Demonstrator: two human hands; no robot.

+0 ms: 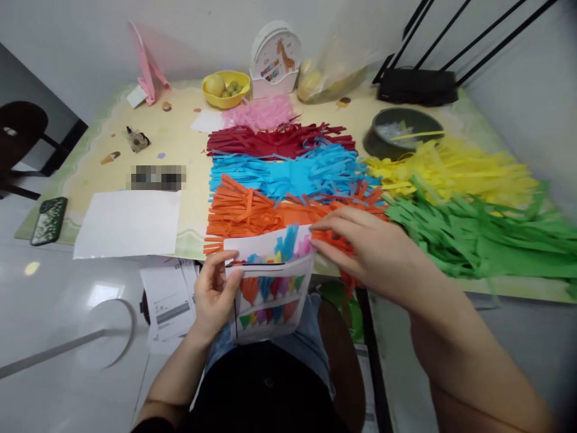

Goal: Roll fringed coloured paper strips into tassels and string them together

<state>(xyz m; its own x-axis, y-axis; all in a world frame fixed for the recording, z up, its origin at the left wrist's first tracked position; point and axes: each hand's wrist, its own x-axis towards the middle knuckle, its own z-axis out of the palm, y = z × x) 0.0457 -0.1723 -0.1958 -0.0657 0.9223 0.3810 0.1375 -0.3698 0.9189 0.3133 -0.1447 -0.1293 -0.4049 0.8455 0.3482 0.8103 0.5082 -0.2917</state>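
Note:
A folded paper sheet (270,294) printed with colourful tassel pictures is held over my lap, at the table's front edge. My left hand (216,294) grips its left side between thumb and fingers. At the sheet's upper right corner, my right hand (351,237) pinches the paper between thumb and forefinger. Just beyond the sheet lie bundles of fringed tissue paper: orange (256,210), light blue (288,171), dark red (279,141) and pink (261,113). Yellow fringed paper (455,168) and green fringed paper (482,228) spread to the right of my right hand.
A blank white sheet (128,222) and a phone (48,221) lie at the left. Toward the back are a yellow fruit bowl (226,99), a giraffe-print holder (274,66), a plastic bag (333,75) and a black router (417,87). A dark bowl (374,141) holds scraps.

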